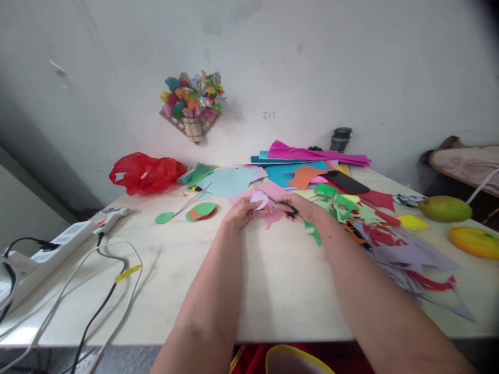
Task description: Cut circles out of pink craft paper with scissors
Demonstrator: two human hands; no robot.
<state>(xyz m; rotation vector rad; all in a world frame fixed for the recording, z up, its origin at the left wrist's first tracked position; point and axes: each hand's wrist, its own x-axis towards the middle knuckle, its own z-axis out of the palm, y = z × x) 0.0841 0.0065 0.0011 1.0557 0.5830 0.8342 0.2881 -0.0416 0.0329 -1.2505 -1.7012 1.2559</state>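
My left hand (242, 212) is closed on a pale pink paper piece (259, 200), pinched just above the table. My right hand (301, 208) grips black-handled scissors (281, 204), whose blades reach left into the pink paper. A strip of pink paper hangs below the cut between the hands. Both forearms stretch forward over the pale tabletop (273, 280).
Green and orange paper circles (201, 211) lie left of my hands. Coloured paper sheets and scraps (362, 218) cover the right side, with a black phone (346, 182). A red plastic bag (146, 172), power strip (58, 244) with cables, two mangoes (445, 208) and a paper-flower wall ornament (193, 104) surround them.
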